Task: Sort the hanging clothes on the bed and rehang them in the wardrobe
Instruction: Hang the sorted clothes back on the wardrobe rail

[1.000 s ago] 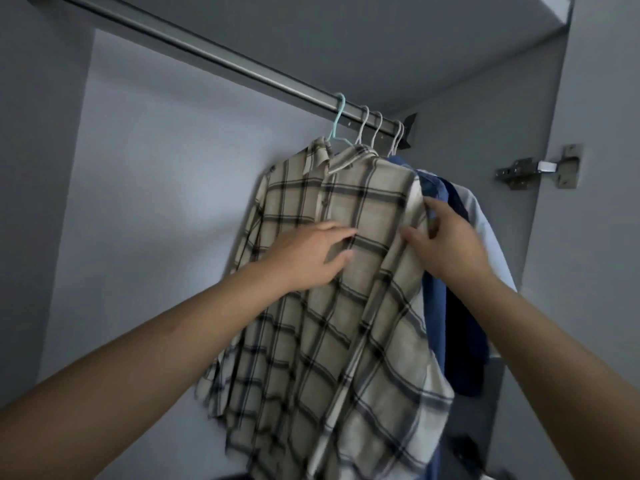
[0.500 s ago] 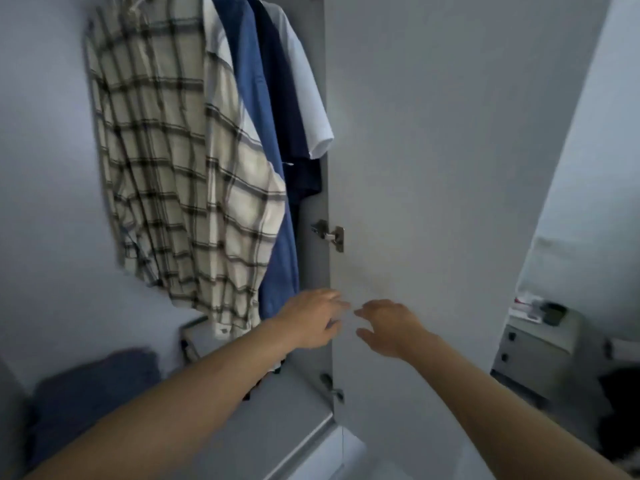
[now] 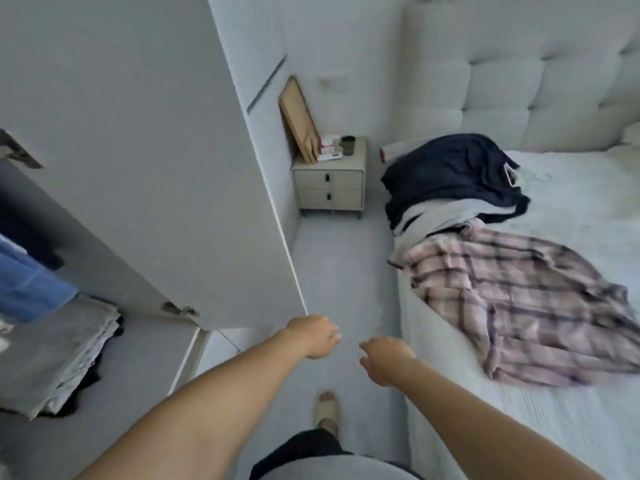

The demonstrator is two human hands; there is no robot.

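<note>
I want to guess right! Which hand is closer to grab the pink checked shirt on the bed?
Probably the right hand: it hangs empty on the bed's side, nearer the pink checked shirt. The left hand, also empty, is by the wardrobe door.

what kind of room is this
Most likely a bedroom: a bed with a tufted headboard has clothes lying on it, a two-drawer nightstand stands beside it, and an open wardrobe door is on the left.

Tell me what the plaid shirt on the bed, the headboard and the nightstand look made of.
Plaid shirt: soft woven cloth, probably cotton or flannel; it lies rumpled in folds. Headboard: pale padded upholstery, fabric or leatherette, shown by tufted squares. Nightstand: matte beige panels, likely painted wood or laminate, with small dark pulls.
</note>
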